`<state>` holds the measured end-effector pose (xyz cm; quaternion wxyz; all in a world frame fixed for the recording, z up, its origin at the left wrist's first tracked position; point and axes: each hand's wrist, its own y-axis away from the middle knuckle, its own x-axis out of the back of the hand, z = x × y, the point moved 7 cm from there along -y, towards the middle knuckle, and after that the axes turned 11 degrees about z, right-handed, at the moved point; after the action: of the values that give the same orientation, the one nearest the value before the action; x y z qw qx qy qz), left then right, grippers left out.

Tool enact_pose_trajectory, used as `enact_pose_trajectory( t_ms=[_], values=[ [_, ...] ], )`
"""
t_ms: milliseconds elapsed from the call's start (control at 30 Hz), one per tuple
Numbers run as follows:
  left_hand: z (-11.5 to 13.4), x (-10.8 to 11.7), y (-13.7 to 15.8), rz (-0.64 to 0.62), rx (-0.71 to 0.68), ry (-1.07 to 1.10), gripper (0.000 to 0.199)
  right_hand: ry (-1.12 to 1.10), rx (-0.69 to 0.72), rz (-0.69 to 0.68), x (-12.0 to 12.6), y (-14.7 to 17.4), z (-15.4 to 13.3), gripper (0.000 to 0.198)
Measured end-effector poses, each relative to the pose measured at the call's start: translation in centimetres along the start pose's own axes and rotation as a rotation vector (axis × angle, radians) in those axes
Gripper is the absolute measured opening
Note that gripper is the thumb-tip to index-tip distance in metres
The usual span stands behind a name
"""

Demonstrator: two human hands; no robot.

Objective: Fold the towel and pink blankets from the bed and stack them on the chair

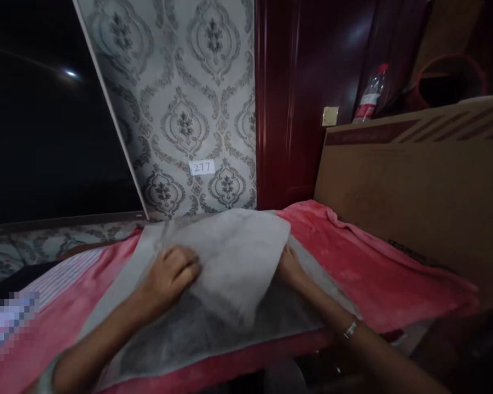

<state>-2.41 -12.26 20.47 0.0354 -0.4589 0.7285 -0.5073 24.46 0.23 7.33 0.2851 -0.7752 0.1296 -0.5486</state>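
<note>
A thin whitish-grey sheet of cloth (246,257) is partly lifted and folded over above a darker grey layer (213,339). My left hand (176,273) is closed at the left part of the pale sheet, its fingers curled in. At the sheet's right edge, my right hand (289,265) is closed on it, with the fingertips partly hidden behind the material. Beneath it all lies a pink-red plush blanket (340,262) spread over the surface. The sheet looks slightly blurred.
A large cardboard box (414,191) stands at the right, bearing a plastic bottle (369,96) with a red cap. A dark screen (53,126) is at the left. Patterned wallpaper (184,126) with a "277" label (202,167) and a dark red door panel (295,98) are behind.
</note>
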Motion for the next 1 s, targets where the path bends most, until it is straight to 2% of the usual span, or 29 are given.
enact_pose_trajectory(
  t_ms=[67,133,200,267,300,367,433,467,533,600,700,800,900,1000],
  values=[
    [2.4,-1.2,6.7,-0.100,0.091,0.082,0.024,-0.029,-0.005,-0.174,-2.6,3.8,1.8,0.040],
    [4.0,-2.0,11.8,-0.145,0.206,0.109,0.027,-0.121,0.030,-0.249,-3.6,6.3,2.9,0.043],
    [4.2,-2.6,15.2,-0.181,0.431,0.084,0.030,-0.261,0.064,-0.221,-3.2,7.2,3.6,0.048],
    [3.7,-2.5,17.1,-0.184,0.667,0.035,0.027,-0.428,0.013,-0.169,-2.5,6.9,4.4,0.050],
    [3.4,-2.3,17.6,-0.172,0.780,0.007,0.024,-0.528,-0.060,-0.148,-2.3,6.6,5.0,0.048],
    [3.1,-1.5,18.3,-0.134,1.031,-0.040,0.023,-0.775,-0.346,-0.111,-2.3,6.1,6.6,0.035],
    [3.5,-0.7,19.1,-0.068,1.343,-0.016,0.033,-0.978,-0.645,-0.097,-2.9,6.2,7.9,0.025],
    [4.1,-0.5,19.6,-0.026,1.517,0.043,0.040,-1.046,-0.752,-0.097,-3.1,6.3,8.2,0.025],
    [5.9,-0.5,20.0,0.068,1.825,0.230,0.054,-1.156,-0.876,-0.118,-3.4,6.3,8.1,0.030],
    [7.8,-0.8,19.5,0.156,2.015,0.406,0.068,-1.266,-0.981,-0.137,-3.7,6.0,7.6,0.030],
    [10.0,-1.0,18.4,0.253,2.160,0.515,0.082,-1.342,-1.116,-0.067,-4.4,5.3,6.8,0.028],
    [11.7,-1.4,18.1,0.391,2.271,0.549,0.080,-1.336,-1.122,0.075,-5.1,4.1,6.1,0.032],
    [12.6,-2.0,18.2,0.517,2.278,0.564,0.079,-1.327,-1.102,0.168,-5.4,3.6,5.9,0.040],
    [12.8,-2.7,18.2,0.543,2.242,0.602,0.083,-1.332,-1.034,0.317,-4.3,4.2,6.8,0.047]
  ],
)
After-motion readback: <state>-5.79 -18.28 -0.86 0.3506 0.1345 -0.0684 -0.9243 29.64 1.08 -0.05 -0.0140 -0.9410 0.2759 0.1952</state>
